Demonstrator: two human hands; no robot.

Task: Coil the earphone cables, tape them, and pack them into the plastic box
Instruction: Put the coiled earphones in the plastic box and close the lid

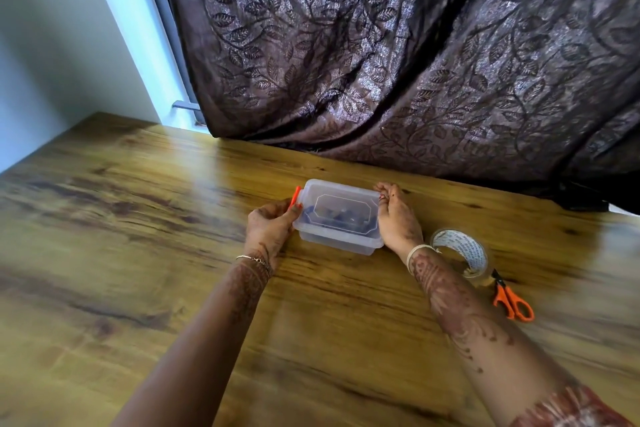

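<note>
We see daylight from the window strip (pixel 145 45) up-left of the fingers (pixel 290 212), laying soft glare on the table (pixel 207 163) beyond them. Left of the fingers the wood smears, perhaps motion blur; frame edges bow.

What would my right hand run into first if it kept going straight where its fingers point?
Probably the curtain. The right hand holds the right end of the plastic box, fingers pointing away from you over bare table; depth is unclear.
</note>
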